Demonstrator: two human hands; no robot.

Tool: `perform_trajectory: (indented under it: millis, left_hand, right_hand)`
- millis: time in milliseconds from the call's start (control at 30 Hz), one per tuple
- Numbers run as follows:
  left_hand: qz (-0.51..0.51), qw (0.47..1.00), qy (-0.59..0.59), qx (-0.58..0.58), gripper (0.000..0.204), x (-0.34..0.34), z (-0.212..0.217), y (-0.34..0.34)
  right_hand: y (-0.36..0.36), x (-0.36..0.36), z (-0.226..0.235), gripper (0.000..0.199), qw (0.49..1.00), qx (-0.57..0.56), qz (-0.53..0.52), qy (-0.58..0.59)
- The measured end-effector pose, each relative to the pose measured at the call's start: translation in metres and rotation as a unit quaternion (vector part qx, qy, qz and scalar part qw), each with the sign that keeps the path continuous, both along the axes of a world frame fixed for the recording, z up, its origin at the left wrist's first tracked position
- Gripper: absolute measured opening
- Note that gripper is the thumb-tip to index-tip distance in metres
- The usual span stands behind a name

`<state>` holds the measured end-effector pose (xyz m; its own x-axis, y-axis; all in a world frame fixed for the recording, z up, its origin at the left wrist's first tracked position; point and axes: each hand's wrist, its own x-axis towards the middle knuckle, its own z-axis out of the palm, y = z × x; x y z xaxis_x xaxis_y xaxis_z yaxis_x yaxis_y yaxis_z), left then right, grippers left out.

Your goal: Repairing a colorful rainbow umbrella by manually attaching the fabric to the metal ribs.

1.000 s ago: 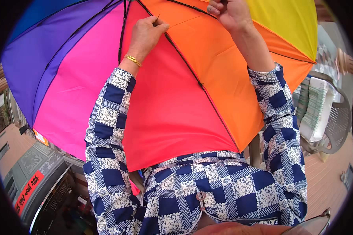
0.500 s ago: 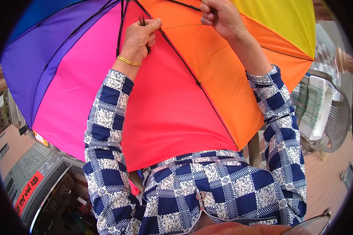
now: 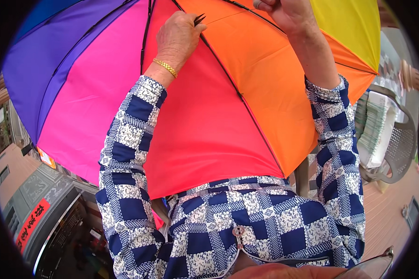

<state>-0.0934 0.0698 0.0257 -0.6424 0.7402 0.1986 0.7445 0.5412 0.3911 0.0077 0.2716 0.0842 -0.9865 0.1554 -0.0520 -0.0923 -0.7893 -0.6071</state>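
A multicoloured umbrella (image 3: 205, 135) lies opened out in front of me, its inner side with the black ribs (image 3: 239, 96) facing up. My left hand (image 3: 178, 39) is closed around small dark thread snips (image 3: 199, 19); their two pointed tips stick out by the thumb, over the rib between the red and orange panels. From near that rib a thin thread (image 3: 230, 16) runs taut across the orange panel to my right hand (image 3: 293, 16). The fingers of that hand are pinched on the thread, partly cut off by the upper edge of the view.
On the right, a grey plastic chair (image 3: 398, 146) holds a white stack (image 3: 377, 130) with greenish edges. The umbrella's near edge reaches my patterned shirt (image 3: 265, 218). A building front with a red banner (image 3: 32, 224) stands at lower left.
Both hands have moved to the right, the right one also upward. My left hand has turned, so the snips' tips now point right. The thread slants up more steeply.
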Motion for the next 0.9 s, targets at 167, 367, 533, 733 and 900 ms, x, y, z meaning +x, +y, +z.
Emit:
perform_trajectory:
  millis: [167, 367, 533, 733, 900]
  left_hand:
    - [0.038, 0.998, -0.009, -0.057, 0.027, 0.000, 0.017, 0.013]
    - [0.040, 0.997, 0.007, -0.073, 0.029, 0.011, 0.016, 0.020]
    - [0.003, 0.999, 0.033, -0.023, 0.028, 0.001, 0.001, 0.008]
    - [-0.109, 0.989, 0.050, 0.089, 0.025, -0.012, -0.014, -0.007]
    - [-0.068, 0.993, 0.083, 0.057, 0.023, -0.009, -0.015, -0.010]
  right_hand:
    - [0.002, -0.003, 0.008, 0.005, 1.000, -0.028, -0.012, -0.003]
    - [0.000, 0.005, -0.010, 0.004, 0.997, -0.040, 0.039, 0.059]
    - [-0.002, 0.014, 0.012, 0.005, 0.972, 0.143, -0.147, -0.115]
    - [0.003, 0.010, 0.006, 0.007, 0.970, 0.145, -0.153, -0.123]
    - [0.007, 0.009, 0.012, 0.007, 0.973, 0.127, -0.160, -0.109]
